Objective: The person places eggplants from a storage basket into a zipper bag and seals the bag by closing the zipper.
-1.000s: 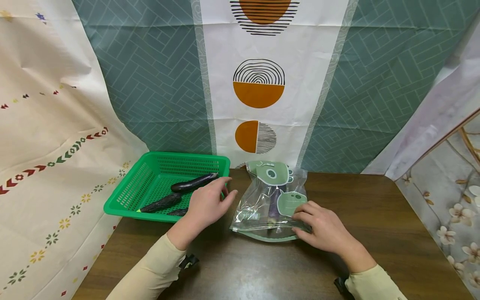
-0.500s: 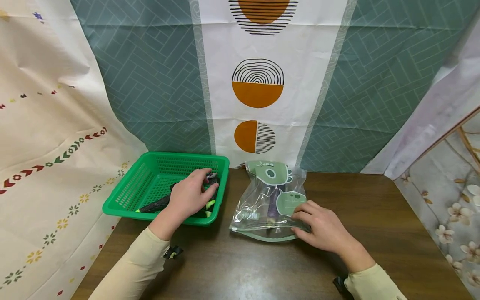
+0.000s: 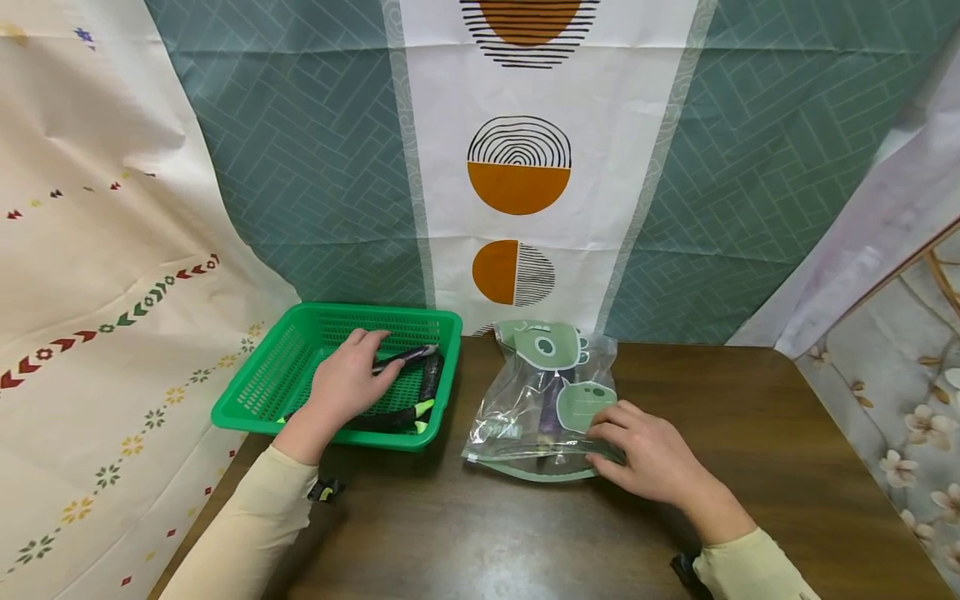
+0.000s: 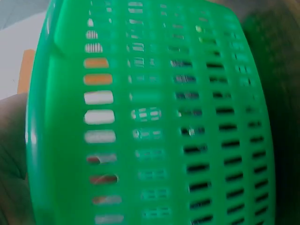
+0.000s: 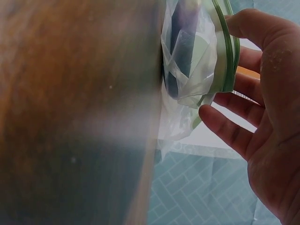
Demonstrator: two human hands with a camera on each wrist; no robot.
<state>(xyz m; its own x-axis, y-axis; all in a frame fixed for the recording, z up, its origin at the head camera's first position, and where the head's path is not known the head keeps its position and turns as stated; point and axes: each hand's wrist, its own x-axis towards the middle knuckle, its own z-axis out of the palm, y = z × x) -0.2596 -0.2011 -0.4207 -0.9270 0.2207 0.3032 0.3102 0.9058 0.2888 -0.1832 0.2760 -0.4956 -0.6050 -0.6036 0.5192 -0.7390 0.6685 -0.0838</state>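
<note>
Eggplant (image 3: 411, 357) in the green basket (image 3: 375, 311) slants away rightward from the nearer left grip (image 3: 347, 375), whose thumb and forefinger stand parted, no hold visible; right grip (image 3: 648, 450) lightly pinches the bag (image 3: 498, 408).

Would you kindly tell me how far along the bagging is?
Done: one purple eggplant lies inside the clear bag. In hand: the right hand holds the bag's edge; the left hand is over the green basket, its grip unclear. Remaining: several dark vegetables lie in the basket, presumably to be bagged.
</note>
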